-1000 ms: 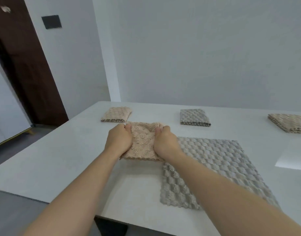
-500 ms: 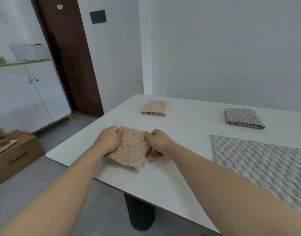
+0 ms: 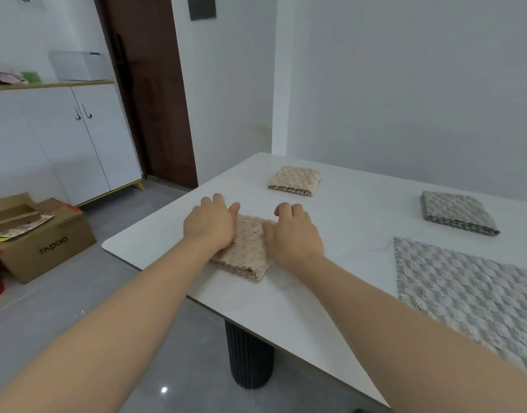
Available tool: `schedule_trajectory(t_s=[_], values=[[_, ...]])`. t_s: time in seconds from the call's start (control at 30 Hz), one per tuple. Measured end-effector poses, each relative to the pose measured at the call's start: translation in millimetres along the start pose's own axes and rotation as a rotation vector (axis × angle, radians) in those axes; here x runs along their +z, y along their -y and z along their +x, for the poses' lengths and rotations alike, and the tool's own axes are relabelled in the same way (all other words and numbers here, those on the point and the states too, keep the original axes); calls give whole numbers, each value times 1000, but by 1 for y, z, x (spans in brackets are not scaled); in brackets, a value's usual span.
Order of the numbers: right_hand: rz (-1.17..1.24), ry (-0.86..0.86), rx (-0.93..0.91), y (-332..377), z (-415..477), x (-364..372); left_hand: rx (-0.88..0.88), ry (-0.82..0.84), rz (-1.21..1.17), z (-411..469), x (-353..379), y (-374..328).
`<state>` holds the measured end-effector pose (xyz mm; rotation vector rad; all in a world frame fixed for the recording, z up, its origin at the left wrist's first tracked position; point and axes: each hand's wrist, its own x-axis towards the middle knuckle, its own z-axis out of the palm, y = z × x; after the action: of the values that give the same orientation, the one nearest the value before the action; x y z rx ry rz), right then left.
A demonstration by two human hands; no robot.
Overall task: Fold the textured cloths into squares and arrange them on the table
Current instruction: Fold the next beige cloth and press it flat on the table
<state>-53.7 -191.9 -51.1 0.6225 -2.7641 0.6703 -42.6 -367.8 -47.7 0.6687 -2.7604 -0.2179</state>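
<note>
white table (image 3: 286, 311) fills mid-frame, grey cloth (image 3: 465, 293) lies unfolded at right, waiting its turn. folded beige cloth (image 3: 249, 254) sits centre frame; i've got the left hand (image 3: 210, 226) flat on it, fingers straight, right hand (image 3: 292, 235) loosely bent on its edge, probably pressing creases.

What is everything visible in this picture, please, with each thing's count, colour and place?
near beige cloth: one, beige, folded, by the table's left edge under the hands
far beige cloth: one, beige, folded, beyond the hands
folded grey cloth: one, grey, far right
flat grey cloth: one, grey, unfolded, near right
table: one, white top, black pedestal
cardboard box: one with lettering, brown, floor at left
cabinet: one, white, at left
door: one, dark brown, beyond the table
left hand: one, flat on the near beige cloth
right hand: one, touching that cloth's right edge
</note>
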Motion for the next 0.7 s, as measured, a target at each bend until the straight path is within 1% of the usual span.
schedule_trajectory(t_s=[0.07, 0.1, 0.17, 0.23, 0.27, 0.33, 0.47, 0.57, 0.63, 0.7], values=[[-3, 36, -106, 4, -6, 4, 151, -69, -107, -4, -1, -2], [0, 68, -144, 5, -8, 7, 245, -60, -163, -4, 2, -2], [-21, 172, -187, 3, -12, 14, 360, 59, -247, -6, 14, -1], [-54, 343, -151, -2, -13, 19, 375, 198, -278, -8, 27, 2], [-61, 427, -121, -5, -14, 20, 372, 236, -281, -10, 31, 4], [-74, 507, -107, -11, -12, 19, 362, 264, -277, -9, 31, 8], [-110, 573, -124, -15, -6, 12, 375, 350, -235, -6, 23, 10], [-139, 567, -140, -16, -9, 13, 411, 327, -184, -8, 24, 10], [-154, 561, -141, -13, -12, 12, 414, 310, -108, -9, 24, 8], [-143, 572, -134, -10, -14, 5, 387, 359, 28, -7, 20, 2]])
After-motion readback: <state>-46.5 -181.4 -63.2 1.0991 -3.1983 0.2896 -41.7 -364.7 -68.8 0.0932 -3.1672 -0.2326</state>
